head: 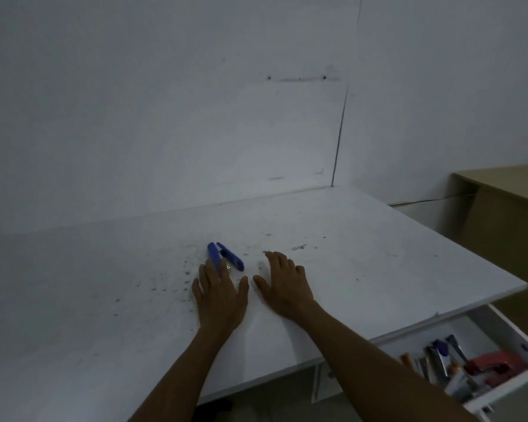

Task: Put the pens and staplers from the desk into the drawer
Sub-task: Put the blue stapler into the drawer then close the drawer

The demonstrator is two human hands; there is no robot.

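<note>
A blue stapler (226,259), its jaws splayed apart, lies on the white desk (363,254) just beyond my left hand (218,295). That hand rests flat on the desk, fingers spread, with its fingertips touching the stapler's near end. My right hand (282,286) lies flat and open on the desk to the right, holding nothing. At the lower right the white drawer (518,339) stands pulled out; inside are several pens (453,350) and a red stapler (497,365).
The desk backs onto a white wall. A brown wooden cabinet (506,214) stands to the right, beyond the desk's right edge. Dark specks dot the desk top around the hands.
</note>
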